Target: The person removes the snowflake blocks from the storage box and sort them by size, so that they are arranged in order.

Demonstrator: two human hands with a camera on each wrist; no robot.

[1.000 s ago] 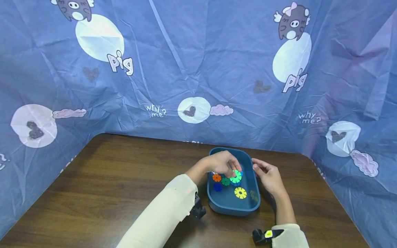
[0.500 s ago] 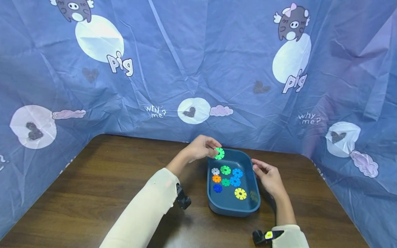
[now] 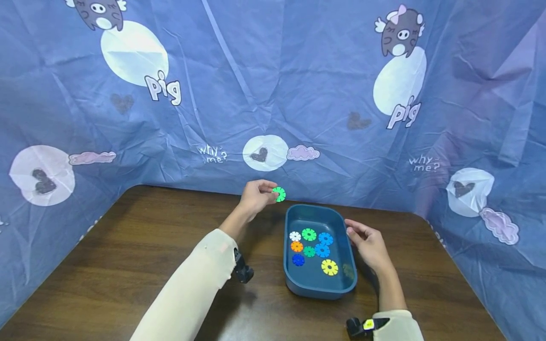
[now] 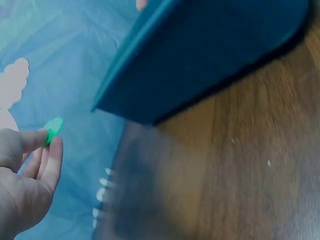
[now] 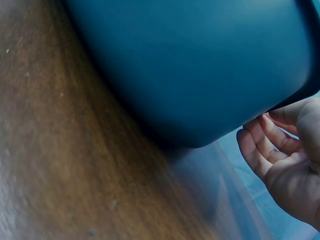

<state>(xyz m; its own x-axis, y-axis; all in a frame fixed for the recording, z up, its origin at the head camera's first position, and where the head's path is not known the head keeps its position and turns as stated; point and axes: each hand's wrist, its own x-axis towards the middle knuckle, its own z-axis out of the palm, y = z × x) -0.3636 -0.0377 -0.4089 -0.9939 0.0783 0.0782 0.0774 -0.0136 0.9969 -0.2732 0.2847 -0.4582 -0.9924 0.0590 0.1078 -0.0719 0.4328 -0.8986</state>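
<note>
My left hand pinches a bright green snowflake building disc between thumb and fingers, above the table's far edge and left of the bin. In the left wrist view the same green disc shows nearly edge-on at the fingertips. A dark blue plastic bin holds several flat notched discs, among them a yellow disc, an orange disc and a white disc. Against the bin's outer right side rest the loosely bent fingers of my right hand; in the right wrist view they touch its wall.
The brown wooden table stretches left of the bin. Behind it hangs a blue printed cloth, close to the far edge. A wrist camera sits on the left sleeve, another camera by the right.
My left hand has lifted the green disc from inside the bin and carried it up and left, past the rim. The right hand has stayed at the bin's side.
</note>
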